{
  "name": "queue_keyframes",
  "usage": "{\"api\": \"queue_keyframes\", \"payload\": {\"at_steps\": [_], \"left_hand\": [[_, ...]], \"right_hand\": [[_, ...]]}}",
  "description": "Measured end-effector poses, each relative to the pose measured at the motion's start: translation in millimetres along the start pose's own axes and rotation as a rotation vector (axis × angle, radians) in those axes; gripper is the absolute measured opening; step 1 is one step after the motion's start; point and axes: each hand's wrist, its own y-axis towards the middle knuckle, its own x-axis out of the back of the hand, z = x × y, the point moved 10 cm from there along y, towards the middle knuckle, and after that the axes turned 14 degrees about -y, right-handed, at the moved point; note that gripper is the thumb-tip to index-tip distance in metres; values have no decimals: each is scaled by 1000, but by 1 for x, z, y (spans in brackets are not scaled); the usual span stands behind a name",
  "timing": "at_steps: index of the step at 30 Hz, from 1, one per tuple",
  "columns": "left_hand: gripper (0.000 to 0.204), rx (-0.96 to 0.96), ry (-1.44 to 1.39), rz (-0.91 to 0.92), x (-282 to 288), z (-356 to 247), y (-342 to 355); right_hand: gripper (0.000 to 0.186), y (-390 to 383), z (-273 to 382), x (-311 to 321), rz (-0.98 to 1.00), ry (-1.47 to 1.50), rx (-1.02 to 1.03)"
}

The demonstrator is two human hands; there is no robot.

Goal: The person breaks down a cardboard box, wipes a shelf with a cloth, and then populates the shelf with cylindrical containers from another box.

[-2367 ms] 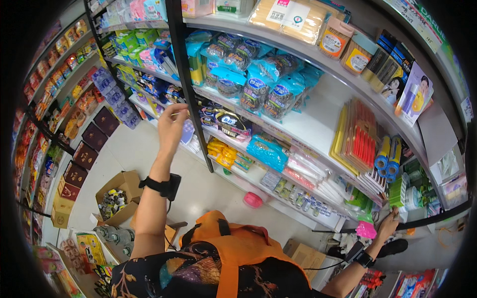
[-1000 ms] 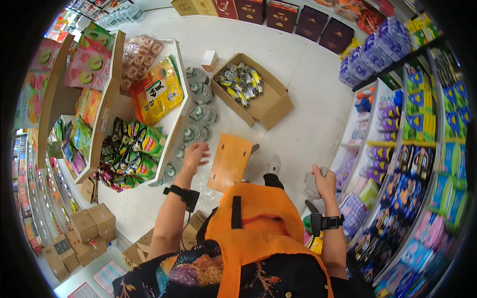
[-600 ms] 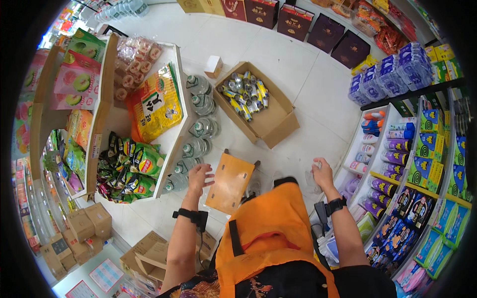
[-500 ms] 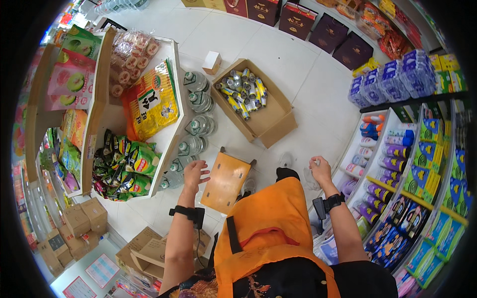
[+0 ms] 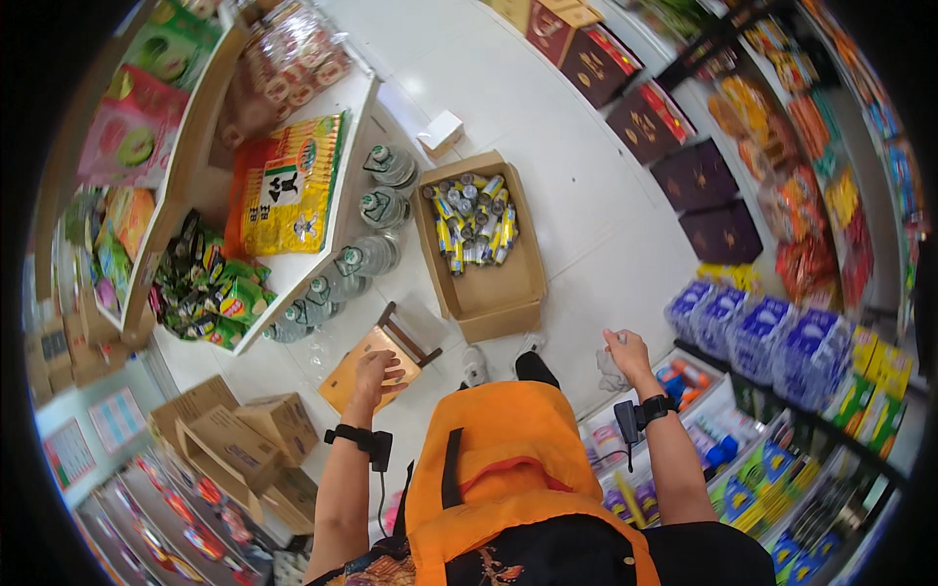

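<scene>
My left hand (image 5: pixel 377 375) lies on the seat of a small wooden stool (image 5: pixel 342 387), fingers curled over it; the stool stands tilted on the white floor, its dark legs showing on the far side. My right hand (image 5: pixel 626 353) is raised beside the right-hand shelf and closed on a crumpled white cloth (image 5: pixel 611 375). Both wrists carry black bands. An orange vest covers my chest below.
An open cardboard box (image 5: pixel 523 293) of yellow and blue cans (image 5: pixel 474 220) sits ahead. Water bottles (image 5: pixel 366 256) line the foot of the left snack shelf (image 5: pixel 322 244). Empty cartons (image 5: pixel 234 430) lie at lower left; blue packs (image 5: pixel 743 332) fill the right shelf.
I turned from the shelf to look down at the floor. My left hand came down from the shelf onto the stool, which has shifted left; the right hand stays by the right shelf.
</scene>
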Motion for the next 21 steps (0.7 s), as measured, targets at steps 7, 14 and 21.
{"api": "queue_keyframes", "payload": {"at_steps": [7, 14, 21], "left_hand": [[24, -34, -235, -8, -21, -19, 14], [28, 72, -414, -187, -14, 44, 54], [35, 272, -619, -519, -75, 145, 49]], "right_hand": [[48, 66, 111, 97, -173, -258, 249], [48, 146, 251, 147, -156, -561, 410], [54, 270, 419, 100, 35, -915, 739]]}}
